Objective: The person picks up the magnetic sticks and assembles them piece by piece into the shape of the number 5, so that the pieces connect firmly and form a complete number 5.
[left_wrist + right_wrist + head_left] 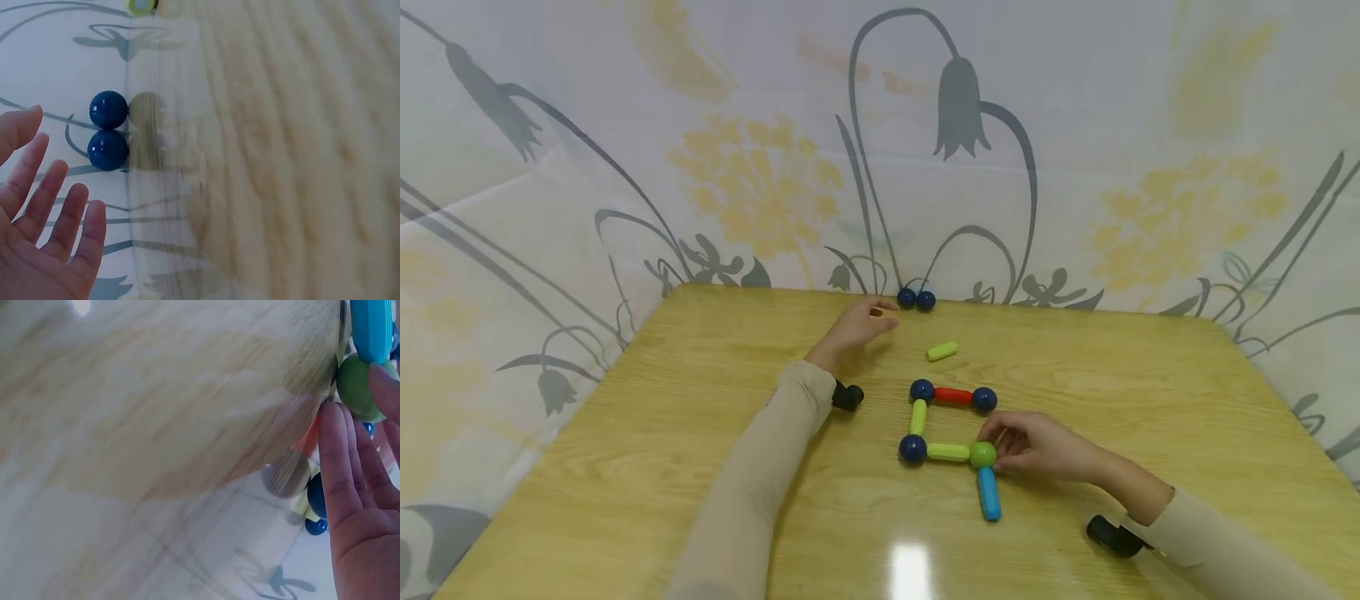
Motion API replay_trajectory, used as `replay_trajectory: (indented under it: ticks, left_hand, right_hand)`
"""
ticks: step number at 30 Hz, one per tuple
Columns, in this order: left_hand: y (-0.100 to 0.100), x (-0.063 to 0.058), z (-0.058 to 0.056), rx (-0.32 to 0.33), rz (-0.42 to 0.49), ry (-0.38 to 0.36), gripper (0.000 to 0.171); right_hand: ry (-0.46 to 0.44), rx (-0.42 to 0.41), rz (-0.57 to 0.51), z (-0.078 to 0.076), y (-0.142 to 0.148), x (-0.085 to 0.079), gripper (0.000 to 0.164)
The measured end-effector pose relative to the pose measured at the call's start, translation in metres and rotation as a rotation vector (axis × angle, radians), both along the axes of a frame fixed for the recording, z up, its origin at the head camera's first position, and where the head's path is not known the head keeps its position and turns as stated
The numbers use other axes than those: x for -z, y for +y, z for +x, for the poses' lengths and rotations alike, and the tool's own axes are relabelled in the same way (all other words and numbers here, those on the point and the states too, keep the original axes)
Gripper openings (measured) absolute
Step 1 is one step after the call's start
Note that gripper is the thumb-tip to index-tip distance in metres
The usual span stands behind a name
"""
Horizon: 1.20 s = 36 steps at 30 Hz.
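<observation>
My right hand (1041, 447) pinches a green ball (982, 454) between thumb and fingers; the right wrist view shows the thumb (389, 394) against it. A blue rod (989, 494) reaches from that ball toward the near edge. On the ball's left, a yellow-green rod (948, 452) joins it to a dark blue ball (913, 449). Another yellow-green rod (918, 417) runs up to a second dark blue ball (922, 391), followed by a red rod (953, 396) and a third blue ball (984, 399). Farther back, my left hand (859, 322), fingers spread, is near two loose blue balls (108, 150), not touching them.
A loose yellow-green rod (942, 351) lies on the wooden table (662, 400) between the joined pieces and the back edge. Behind the table hangs a flower-patterned cloth (775, 100). A black strap mount (847, 397) is on the left wrist, and another (1114, 537) on the right.
</observation>
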<state>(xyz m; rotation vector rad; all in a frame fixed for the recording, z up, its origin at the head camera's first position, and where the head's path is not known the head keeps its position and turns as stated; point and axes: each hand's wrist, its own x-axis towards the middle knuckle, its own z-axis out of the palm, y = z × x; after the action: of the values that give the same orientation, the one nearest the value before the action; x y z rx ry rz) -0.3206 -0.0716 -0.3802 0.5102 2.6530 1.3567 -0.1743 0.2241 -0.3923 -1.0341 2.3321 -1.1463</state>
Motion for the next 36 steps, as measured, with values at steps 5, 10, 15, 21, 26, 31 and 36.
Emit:
replay_trajectory:
  ticks: [5,10,15,21,26,31,36]
  left_hand:
    - [0.006,0.003,-0.015,-0.019,-0.002,0.006,0.038]
    - [0.009,0.007,-0.027,-0.014,-0.005,0.012,0.039]
    - [0.014,0.009,-0.038,0.036,-0.052,0.058,0.045]
    - [0.022,0.008,-0.044,0.038,-0.16,0.085,0.053]
    - [0.016,0.007,-0.038,-0.02,-0.205,0.111,0.054]
    - [0.009,0.009,-0.029,0.052,-0.191,0.037,0.038]
    - [-0.001,0.005,-0.016,0.069,-0.082,0.037,0.033]
  right_hand:
    - [0.025,-0.018,-0.005,-0.001,0.002,0.0,0.026]
    - [0.012,-0.017,-0.008,0.001,-0.001,0.0,0.026]
    - [0.02,-0.017,-0.008,0.0,-0.002,-0.001,0.025]
    - [-0.001,-0.024,-0.013,-0.002,0.002,-0.002,0.025]
    - [-0.007,-0.024,-0.006,-0.002,-0.002,-0.002,0.025]
    - [-0.006,-0.011,0.005,-0.001,-0.004,0.001,0.026]
    - [0.031,0.012,0.014,-0.001,-0.002,0.0,0.025]
